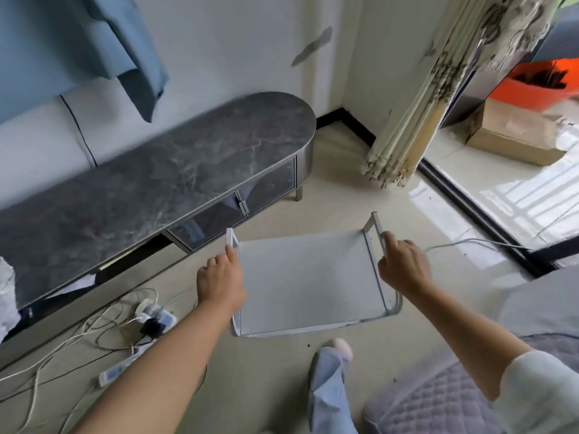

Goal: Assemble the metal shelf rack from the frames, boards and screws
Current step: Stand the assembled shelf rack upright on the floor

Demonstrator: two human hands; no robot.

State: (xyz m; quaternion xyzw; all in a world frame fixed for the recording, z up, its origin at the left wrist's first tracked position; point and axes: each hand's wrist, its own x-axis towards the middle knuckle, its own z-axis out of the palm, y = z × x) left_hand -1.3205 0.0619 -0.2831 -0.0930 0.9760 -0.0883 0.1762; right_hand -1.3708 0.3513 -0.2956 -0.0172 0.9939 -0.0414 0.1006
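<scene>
Grey metal shelf rack (308, 277), assembled, held above the pale tiled floor (338, 170) in front of the person. One flat grey board (300, 283) spans between two side frames. Left frame (232, 238) and right frame (377, 228) rise above the board at the far corners.

Left hand (221, 281): fingers curled round the left frame's top rail, index finger laid along it. Right hand (404, 266): fingers curled round the right frame's top rail, gripping it. Both forearms bare; pale sleeve (542, 393) on the right upper arm.

Whether the rack's feet touch the floor: cannot tell.

Surroundings: long dark marble-topped cabinet (163, 180) against the wall to the left of the rack. Power strip (155, 317) with white cables (62, 343) on the floor beside it. Bundled curtain (416, 114) at upper right, cardboard box (513, 133) behind it. Quilted lilac cushion (438, 399) at lower right; trouser leg and slipper (340, 346) below the rack.
</scene>
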